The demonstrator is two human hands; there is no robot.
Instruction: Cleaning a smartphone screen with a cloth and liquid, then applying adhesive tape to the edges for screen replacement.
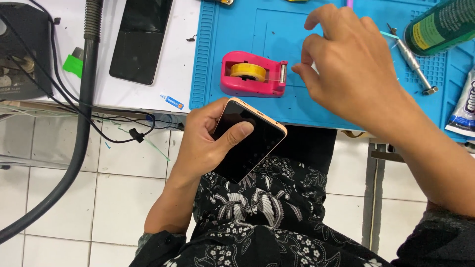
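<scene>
My left hand [210, 141] grips a smartphone [250, 143] with a dark screen and a peach-coloured frame, thumb lying across the glass, held over my lap just below the table edge. My right hand [346, 64] hovers over the blue work mat [297, 106], fingers bent and pinched close to the cutter end of a pink tape dispenser [250, 74] that carries a yellow roll. A thin clear strip of tape seems to run from the dispenser to my fingertips, but it is hard to make out.
A second dark phone [141, 39] lies on the white tabletop at the left. A thick grey hose [81, 113] and black cables hang off the table's left side. At the right are a green can [440, 24], a metal screwdriver [415, 62] and a glue tube [465, 106]. White tiled floor below.
</scene>
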